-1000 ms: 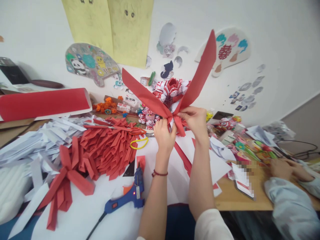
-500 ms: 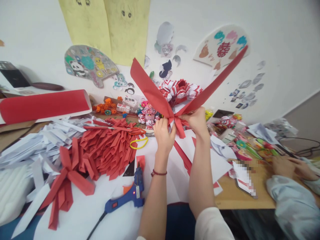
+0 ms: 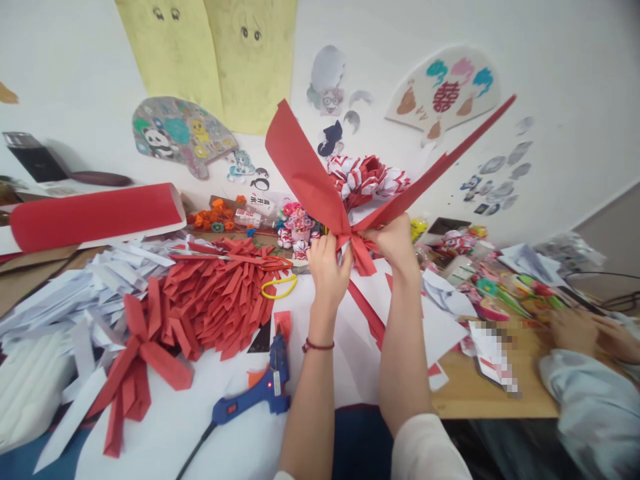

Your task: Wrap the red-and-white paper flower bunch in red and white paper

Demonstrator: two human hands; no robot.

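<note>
A red paper bow (image 3: 311,175) with two long strips spread upward in a V is pinched at its middle between both hands. My left hand (image 3: 327,267) closes on its lower left side, and my right hand (image 3: 395,245) grips it from the right. Behind the bow is a red and white folded-paper flower ball (image 3: 367,177). A heap of folded red strips (image 3: 220,300) lies to the left, beside white strips (image 3: 100,280). Scissors with orange and yellow handles (image 3: 279,287) rest near my left hand. Below them lies a blue glue gun (image 3: 260,393) with a lit red light.
A red paper roll (image 3: 95,217) lies at the back left. On the right are a phone (image 3: 493,353), small colourful crafts (image 3: 520,290) and another person's hands (image 3: 575,330). White paper sheets (image 3: 220,440) cover the table front. Behind stands the decorated wall.
The bow's left strip has turned its broad face more into view, and the right strip reaches a little farther right. Both hands keep their hold at the middle.
</note>
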